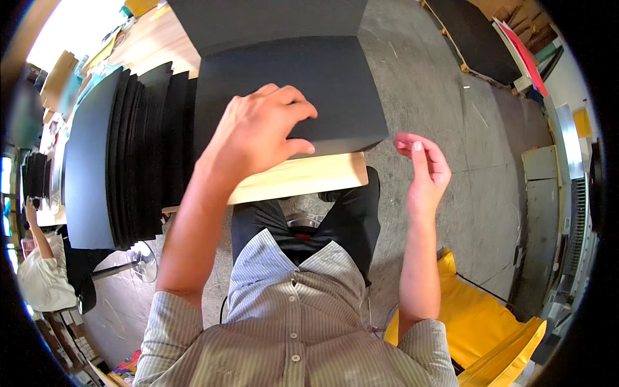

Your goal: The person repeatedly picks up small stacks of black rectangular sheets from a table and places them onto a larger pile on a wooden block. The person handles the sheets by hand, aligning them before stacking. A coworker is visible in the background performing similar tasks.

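A wide black board or flat box [296,84] lies before me on a pale wooden table. Along its far side a second black panel [267,22] rises. Over the near part of the black surface is my left hand [267,126], fingers bent and thumb apart, holding nothing I can see; whether it touches the surface I cannot tell. My right hand [425,171] is in the air just off the board's near right corner, its fingers loosely curved with the thumb apart and nothing visible in them.
To the left stand several black panels [132,155] packed upright. The wooden table edge [309,177] runs before my lap. A yellow cover [477,322] lies at the lower right. Another person [48,277] sits far left. A dark-topped pallet [477,39] stands back right.
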Demonstrator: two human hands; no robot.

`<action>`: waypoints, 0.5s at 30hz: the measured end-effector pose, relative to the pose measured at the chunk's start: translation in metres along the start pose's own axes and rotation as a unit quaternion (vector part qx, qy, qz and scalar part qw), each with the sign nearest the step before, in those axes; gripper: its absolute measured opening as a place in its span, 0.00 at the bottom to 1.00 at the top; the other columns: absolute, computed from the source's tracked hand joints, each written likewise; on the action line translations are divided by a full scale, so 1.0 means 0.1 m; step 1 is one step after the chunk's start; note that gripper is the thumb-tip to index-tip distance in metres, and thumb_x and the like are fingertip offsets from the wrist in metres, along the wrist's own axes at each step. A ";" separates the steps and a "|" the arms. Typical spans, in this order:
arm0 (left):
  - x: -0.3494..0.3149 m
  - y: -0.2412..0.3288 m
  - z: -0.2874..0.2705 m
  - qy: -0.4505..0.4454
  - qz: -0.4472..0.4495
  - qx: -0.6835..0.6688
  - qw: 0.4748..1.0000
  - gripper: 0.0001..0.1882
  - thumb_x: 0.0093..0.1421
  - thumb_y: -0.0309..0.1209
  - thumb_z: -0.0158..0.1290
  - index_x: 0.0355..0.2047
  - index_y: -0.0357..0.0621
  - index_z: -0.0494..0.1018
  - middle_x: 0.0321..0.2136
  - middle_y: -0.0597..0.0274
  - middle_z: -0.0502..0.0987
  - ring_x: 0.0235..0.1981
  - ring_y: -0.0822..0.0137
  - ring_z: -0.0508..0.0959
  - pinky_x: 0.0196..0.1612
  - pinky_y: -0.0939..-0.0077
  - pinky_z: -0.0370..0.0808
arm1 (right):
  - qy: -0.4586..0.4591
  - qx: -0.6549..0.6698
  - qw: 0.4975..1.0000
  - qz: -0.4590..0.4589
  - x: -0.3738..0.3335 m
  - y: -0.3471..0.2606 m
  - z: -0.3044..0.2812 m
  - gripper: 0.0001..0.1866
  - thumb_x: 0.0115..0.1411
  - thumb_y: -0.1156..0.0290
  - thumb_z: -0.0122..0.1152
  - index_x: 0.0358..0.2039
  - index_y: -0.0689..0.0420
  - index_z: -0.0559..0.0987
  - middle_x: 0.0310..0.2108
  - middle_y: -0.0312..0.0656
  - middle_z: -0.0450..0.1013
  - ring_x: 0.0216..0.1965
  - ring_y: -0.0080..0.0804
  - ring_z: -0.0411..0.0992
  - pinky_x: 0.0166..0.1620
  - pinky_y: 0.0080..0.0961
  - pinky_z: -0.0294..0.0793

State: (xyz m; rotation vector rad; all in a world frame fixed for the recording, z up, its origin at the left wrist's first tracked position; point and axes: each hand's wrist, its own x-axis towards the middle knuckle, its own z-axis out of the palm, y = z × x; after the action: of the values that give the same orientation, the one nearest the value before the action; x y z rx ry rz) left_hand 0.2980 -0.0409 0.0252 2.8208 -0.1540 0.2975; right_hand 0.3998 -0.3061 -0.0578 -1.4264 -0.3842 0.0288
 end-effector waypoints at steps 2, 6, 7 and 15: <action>0.03 0.00 -0.03 -0.001 0.007 -0.012 1.000 0.21 0.47 0.38 0.67 0.41 0.45 0.79 0.43 0.60 0.79 0.45 0.55 0.79 0.45 0.61 0.76 | 0.002 0.001 1.000 0.013 -0.05 0.07 0.00 0.10 0.69 0.73 0.54 0.43 0.66 0.79 0.42 0.45 0.80 0.42 0.28 0.77 0.50 0.26 0.75; 0.04 0.01 -0.02 0.011 0.010 0.001 1.000 0.20 0.47 0.37 0.66 0.40 0.44 0.78 0.41 0.57 0.80 0.44 0.53 0.79 0.44 0.61 0.76 | 0.001 0.044 0.998 0.040 -0.15 0.21 0.00 0.10 0.69 0.73 0.55 0.43 0.66 0.79 0.41 0.46 0.80 0.41 0.28 0.77 0.49 0.26 0.75; 0.04 0.00 -0.01 0.016 0.014 -0.004 1.000 0.20 0.48 0.37 0.66 0.40 0.43 0.78 0.41 0.56 0.80 0.43 0.52 0.78 0.44 0.61 0.76 | 0.002 0.043 0.998 0.046 -0.17 0.23 0.00 0.10 0.69 0.73 0.55 0.42 0.66 0.79 0.41 0.46 0.80 0.41 0.28 0.77 0.49 0.25 0.75; 0.07 -0.04 -0.03 0.013 0.021 -0.008 1.000 0.19 0.53 0.39 0.62 0.43 0.44 0.76 0.39 0.54 0.78 0.44 0.50 0.77 0.47 0.60 0.74 | -0.003 0.062 0.997 0.053 -0.22 0.29 0.03 0.10 0.68 0.73 0.55 0.42 0.66 0.80 0.41 0.46 0.80 0.41 0.29 0.77 0.48 0.25 0.75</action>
State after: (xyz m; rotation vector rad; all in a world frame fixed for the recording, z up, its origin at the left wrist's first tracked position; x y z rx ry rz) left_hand 0.3047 -0.0369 0.0285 2.7994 -0.2087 0.3402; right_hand 0.3846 -0.3043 -0.0908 -1.3225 -0.3072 0.1411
